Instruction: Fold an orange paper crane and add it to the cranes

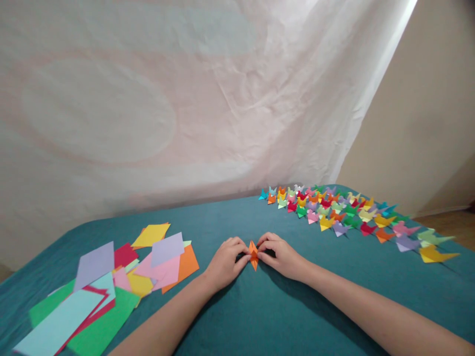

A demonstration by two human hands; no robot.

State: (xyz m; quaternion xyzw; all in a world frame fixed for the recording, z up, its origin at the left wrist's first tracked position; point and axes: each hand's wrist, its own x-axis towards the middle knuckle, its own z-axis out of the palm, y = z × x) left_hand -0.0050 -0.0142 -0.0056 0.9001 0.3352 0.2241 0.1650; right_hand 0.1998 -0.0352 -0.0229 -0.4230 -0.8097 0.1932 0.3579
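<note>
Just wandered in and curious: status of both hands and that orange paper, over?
Left hand, right hand: pinching opposite sides. Folded orange paper: held between them. Loose sheets leftward, paper birds rightward, both apart from the hands.

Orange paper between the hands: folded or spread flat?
Folded: the orange paper shows as a narrow, pointed diamond between left hand and right hand.

Two bare arms above bench (215, 212). Left hand (227, 262), bare, over bench middle; left forearm (178, 309) bare too, slim, narrowing toward wrist (211, 280). Right hand (282, 257) bare, also over bench middle; right forearm (359, 296) bare, slender, smooth outline, widening away from hand. Fingers (230, 242) slim, uncovered.
</note>
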